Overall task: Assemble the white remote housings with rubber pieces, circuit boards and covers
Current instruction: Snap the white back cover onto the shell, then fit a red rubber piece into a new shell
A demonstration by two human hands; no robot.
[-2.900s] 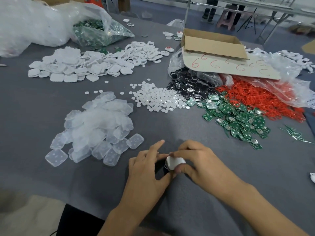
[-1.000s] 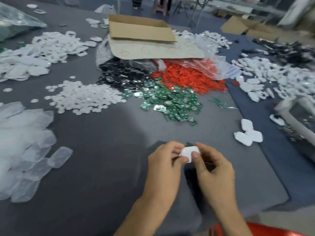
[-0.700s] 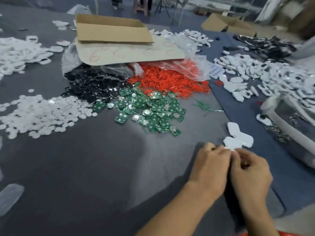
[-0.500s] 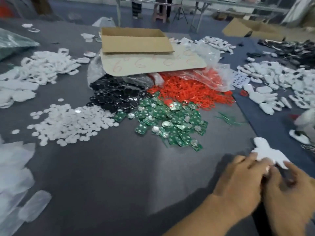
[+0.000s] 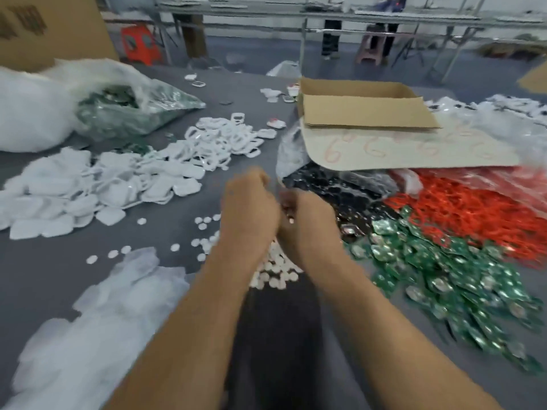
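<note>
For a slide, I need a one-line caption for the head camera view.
Left hand and right hand meet above white discs, between white housings and green circuit boards.

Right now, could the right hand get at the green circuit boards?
Probably yes: the green circuit boards lie in an open, uncovered pile just beside the right hand, with nothing between them.

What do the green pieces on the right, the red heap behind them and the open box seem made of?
Green pieces: likely rigid circuit board, glossy green with shiny metal discs. Red heap: perhaps rubber or soft plastic, thin tangled loops, too blurred to settle. Open box: matte brown cardboard, folded flaps.
</note>
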